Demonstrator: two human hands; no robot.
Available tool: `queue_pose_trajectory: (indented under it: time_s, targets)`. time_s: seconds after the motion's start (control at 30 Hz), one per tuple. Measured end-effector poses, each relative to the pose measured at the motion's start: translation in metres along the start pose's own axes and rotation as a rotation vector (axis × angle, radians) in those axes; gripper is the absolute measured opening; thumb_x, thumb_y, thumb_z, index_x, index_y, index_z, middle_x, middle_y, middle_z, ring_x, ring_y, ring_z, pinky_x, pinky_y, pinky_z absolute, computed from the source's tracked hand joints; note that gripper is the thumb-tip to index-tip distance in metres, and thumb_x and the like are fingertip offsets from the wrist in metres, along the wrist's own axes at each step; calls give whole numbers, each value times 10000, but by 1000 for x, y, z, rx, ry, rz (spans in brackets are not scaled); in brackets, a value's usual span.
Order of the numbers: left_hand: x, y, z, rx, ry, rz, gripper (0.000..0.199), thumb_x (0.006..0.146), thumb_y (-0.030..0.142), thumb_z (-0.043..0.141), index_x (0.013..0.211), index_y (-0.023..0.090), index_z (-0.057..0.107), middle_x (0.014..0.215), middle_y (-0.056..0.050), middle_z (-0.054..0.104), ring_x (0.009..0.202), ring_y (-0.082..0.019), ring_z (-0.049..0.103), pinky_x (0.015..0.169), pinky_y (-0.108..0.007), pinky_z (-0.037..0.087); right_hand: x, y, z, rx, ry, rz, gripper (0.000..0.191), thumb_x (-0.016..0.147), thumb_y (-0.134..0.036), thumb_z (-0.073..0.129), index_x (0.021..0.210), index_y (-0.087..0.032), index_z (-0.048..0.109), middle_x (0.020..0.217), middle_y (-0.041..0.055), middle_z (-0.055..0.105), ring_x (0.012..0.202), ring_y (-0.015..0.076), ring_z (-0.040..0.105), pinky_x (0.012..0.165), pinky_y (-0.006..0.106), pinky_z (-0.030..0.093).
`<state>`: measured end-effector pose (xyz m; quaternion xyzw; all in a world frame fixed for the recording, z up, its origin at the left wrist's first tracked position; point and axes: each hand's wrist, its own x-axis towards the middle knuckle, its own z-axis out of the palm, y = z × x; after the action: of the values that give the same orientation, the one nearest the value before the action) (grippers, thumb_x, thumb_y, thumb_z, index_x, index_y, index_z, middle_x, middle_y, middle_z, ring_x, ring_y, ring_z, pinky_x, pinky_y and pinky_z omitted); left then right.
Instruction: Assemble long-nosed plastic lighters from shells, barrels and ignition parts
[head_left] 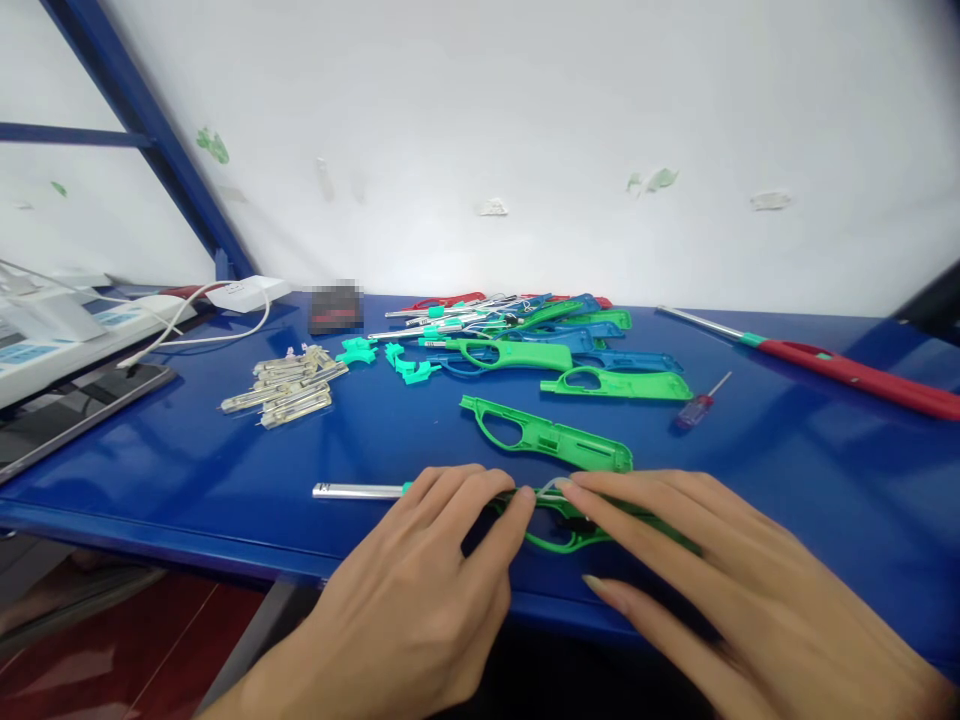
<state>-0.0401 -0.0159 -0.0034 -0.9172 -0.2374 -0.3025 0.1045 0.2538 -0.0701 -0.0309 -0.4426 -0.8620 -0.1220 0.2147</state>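
Near the table's front edge lies an open green lighter shell [559, 543] with a metal lighter tube [358, 491] pointing left. My left hand [431, 570] is closed over the front of this lighter, its thumb and index finger at the shell. A pale thin tube [553, 487] arches out of the shell between my hands. My right hand [705, 560] lies over the handle end with fingers stretched, the index fingertip touching the pale tube. Its thumb stands apart, below the shell. Much of the handle is hidden under the right fingers. Just behind lies another green half shell [577, 446].
Farther back lies a pile of lighter parts [517, 325], with turquoise plastic pieces [409, 365] and clear yellowish parts [289, 385] to its left. At right are a small screwdriver [696, 408] and a red lighter [847, 372]. A tablet-like device [75, 410] sits far left.
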Motion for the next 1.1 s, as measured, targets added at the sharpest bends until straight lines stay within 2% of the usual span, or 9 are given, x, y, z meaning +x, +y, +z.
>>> queue_pose_trajectory:
  time_s: [0.17, 0.4, 0.6, 0.8, 0.9, 1.1]
  targets:
    - [0, 0, -1, 5, -2, 1, 432, 1037, -32, 494, 1409, 80, 682, 1259, -176, 857, 1119, -340, 866, 948, -511, 773, 0, 0, 0, -13, -7, -3, 634, 1231, -447, 550, 1850, -353, 449, 1698, -7, 743, 1469, 266, 771, 1254, 512, 645]
    - [1, -1, 1, 15, 1, 0, 436, 1043, -29, 490, 1418, 77, 685, 1264, -174, 860, 1130, -341, 866, 960, -509, 766, 2, -2, -2, -39, 29, -37, 623, 1252, -414, 522, 1862, -335, 421, 1722, -72, 719, 1495, 208, 737, 1287, 427, 588]
    - [-2, 0, 1, 22, 15, 5, 417, 1060, -26, 500, 1424, 53, 686, 1272, -184, 861, 1144, -349, 864, 965, -512, 764, 3, -3, -4, -33, 41, -50, 644, 1260, -381, 515, 1884, -324, 368, 1716, -60, 722, 1513, 191, 709, 1333, 401, 513]
    - [-3, 0, 2, 10, 12, 7, 408, 1072, -24, 494, 1428, 48, 680, 1261, -186, 858, 1132, -356, 864, 948, -519, 764, 8, -3, -5, -5, 54, -32, 521, 1265, -413, 525, 1777, -317, 530, 1618, -52, 781, 1432, 168, 749, 1293, 344, 514]
    - [-2, -1, 3, 6, 17, 10, 402, 1080, -15, 495, 1430, 47, 682, 1261, -189, 855, 1130, -354, 860, 942, -511, 763, 8, -2, -7, 21, 83, -36, 447, 1257, -372, 544, 1694, -299, 606, 1552, -27, 815, 1368, 174, 784, 1266, 329, 524]
    - [-2, -2, 2, -7, 12, 7, 411, 1076, -19, 493, 1435, 56, 679, 1266, -185, 854, 1138, -356, 865, 933, -525, 769, 13, -3, -8, 79, 105, -48, 390, 1252, -285, 548, 1628, -270, 649, 1522, -24, 815, 1384, 143, 749, 1376, 258, 343]
